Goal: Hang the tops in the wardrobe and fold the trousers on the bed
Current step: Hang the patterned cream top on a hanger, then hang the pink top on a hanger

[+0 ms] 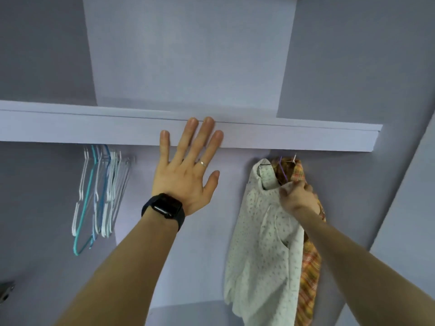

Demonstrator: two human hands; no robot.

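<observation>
while the right hand [299, 198] pinches the shoulder of the white dotted top [259, 250] near its hanger's neck, the hanging step looks nearly done: that top hangs under the shelf front [94, 128], touching the orange plaid top [310, 267] behind it. the rail is hidden by the shelf front. the left hand [186, 175] is raised, fingers straight and spread, fingertips over the shelf front; whether they touch it i cannot tell. next, i judge, the shoulder needs settling on its hanger, then a clean release. empty hangers [98, 196] hang well apart to the left. trousers and bed are out of view.
</observation>
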